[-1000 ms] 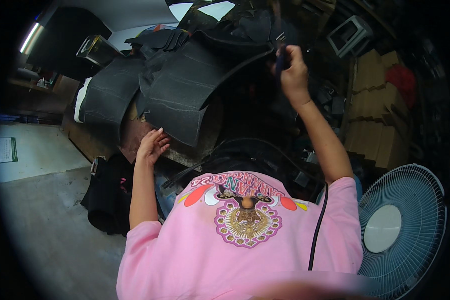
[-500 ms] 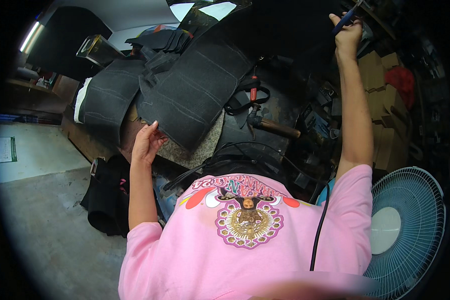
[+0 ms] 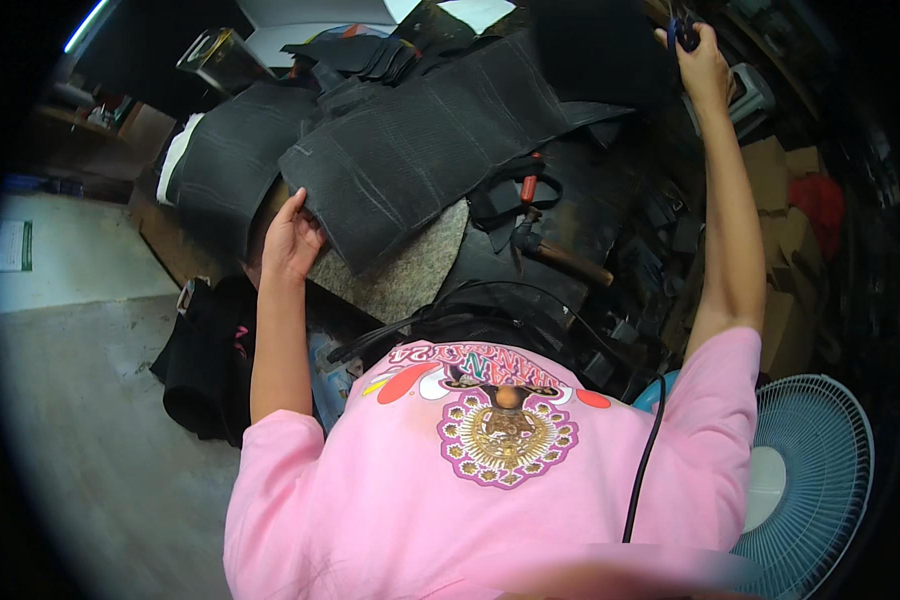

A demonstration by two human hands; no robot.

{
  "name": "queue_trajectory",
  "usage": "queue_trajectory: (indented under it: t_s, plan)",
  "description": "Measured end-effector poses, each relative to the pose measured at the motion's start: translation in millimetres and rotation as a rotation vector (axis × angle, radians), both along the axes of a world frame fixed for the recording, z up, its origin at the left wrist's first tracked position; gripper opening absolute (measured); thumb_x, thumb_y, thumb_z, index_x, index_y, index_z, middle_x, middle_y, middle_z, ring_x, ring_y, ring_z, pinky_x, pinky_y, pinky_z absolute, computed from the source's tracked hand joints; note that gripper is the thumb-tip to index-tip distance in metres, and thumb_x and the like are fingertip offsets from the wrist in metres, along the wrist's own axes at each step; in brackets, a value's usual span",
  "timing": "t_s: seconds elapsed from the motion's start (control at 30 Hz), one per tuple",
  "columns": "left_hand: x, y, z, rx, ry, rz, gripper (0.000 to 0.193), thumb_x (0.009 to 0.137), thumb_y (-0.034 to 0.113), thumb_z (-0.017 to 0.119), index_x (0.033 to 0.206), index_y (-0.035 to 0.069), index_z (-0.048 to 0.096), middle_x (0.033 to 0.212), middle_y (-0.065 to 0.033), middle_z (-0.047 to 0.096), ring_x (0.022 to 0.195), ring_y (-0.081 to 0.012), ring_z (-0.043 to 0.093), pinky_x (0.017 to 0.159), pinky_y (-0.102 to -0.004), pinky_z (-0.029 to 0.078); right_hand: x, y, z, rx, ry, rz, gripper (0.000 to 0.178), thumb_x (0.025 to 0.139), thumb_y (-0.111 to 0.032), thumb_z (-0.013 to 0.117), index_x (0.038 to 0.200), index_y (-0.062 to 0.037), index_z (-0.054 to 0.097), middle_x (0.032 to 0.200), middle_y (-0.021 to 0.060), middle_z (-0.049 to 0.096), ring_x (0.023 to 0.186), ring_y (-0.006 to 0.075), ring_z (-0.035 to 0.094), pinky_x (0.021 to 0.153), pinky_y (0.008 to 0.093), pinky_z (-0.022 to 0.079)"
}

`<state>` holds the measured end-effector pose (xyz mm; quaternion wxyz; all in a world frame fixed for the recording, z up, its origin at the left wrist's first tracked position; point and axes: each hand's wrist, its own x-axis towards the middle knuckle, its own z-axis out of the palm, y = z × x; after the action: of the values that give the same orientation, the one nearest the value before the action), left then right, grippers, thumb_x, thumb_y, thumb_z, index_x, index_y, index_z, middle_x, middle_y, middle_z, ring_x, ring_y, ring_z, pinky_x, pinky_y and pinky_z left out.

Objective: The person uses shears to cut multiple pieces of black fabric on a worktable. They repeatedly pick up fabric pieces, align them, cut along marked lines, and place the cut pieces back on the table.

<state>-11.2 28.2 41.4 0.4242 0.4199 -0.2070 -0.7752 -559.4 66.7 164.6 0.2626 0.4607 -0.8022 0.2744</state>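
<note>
- L hand [image 3: 292,240] at the near-left corner of a long black sheet [image 3: 400,150], thumb and fingertips against its edge, fingers half curled; can't tell if they pinch it.
- R hand [image 3: 708,70], raised far out to the upper right, fingers closed round a dark-blue-handled tool [image 3: 682,32]; its tip is too dark to make out.
- Sheet w/ pale lines across it lies btwn the hands, running from L fingertips up toward R hand.
- Right of L hand, under sheet's near edge: rough gray slab [image 3: 425,255].
- Farther right, below R hand: wood-handled hammer [image 3: 565,258] and red-handled item [image 3: 528,188] on dark tabletop [image 3: 595,215].
- Just beyond L hand: 2nd black sheet [image 3: 232,150].
- Right of R forearm: cardboard boxes [image 3: 765,180], red cloth [image 3: 818,205].
- Well below R hand: fan [image 3: 820,480].
</note>
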Motion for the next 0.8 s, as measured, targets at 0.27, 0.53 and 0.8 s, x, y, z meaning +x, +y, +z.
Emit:
queue_trajectory:
  t_s: [0.27, 0.53, 0.8]
  plan:
    - [8.3, 21.6, -20.5, 0.044, -0.39, -0.208, 0.032, 0.082, 0.022, 0.069, 0.106, 0.008, 0.053, 0.097, -0.0033, 0.064, 0.086, -0.0159, 0.064, 0.07, -0.0328, 0.05, 119.1, 84.3, -74.8, 0.278, -1.228, 0.787, 0.012, 0.087, -0.015, 0.061, 0.083, -0.0052, 0.056, 0.062, -0.0011, 0.054, 0.054, 0.0051, 0.051, 0.052, 0.0193, 0.041]
    - [-26.1, 47.2, -11.6, 0.201, -0.212, -0.217, 0.043, 0.079, 0.01, 0.069, 0.115, -0.002, 0.048, 0.109, -0.016, 0.058, 0.096, -0.0265, 0.062, 0.075, -0.0443, 0.057, 156.7, 140.7, -107.8, 1.008, -1.488, 0.864, 0.049, 0.083, -0.053, 0.06, 0.089, -0.0041, 0.057, 0.073, 0.0031, 0.061, 0.067, 0.0112, 0.06, 0.058, 0.023, 0.046]
    - [-42.7, 51.8, 15.2, 0.145, 0.12, -0.187, 0.047, 0.077, -0.01, 0.047, 0.121, -0.015, 0.035, 0.116, -0.0287, 0.049, 0.1, -0.0412, 0.059, 0.081, -0.0464, 0.058, 169.2, 141.8, -142.5, 1.115, -1.786, 0.787, 0.051, 0.085, -0.057, 0.054, 0.104, -0.0097, 0.055, 0.097, 0.0041, 0.063, 0.083, 0.0148, 0.062, 0.064, 0.0248, 0.044]
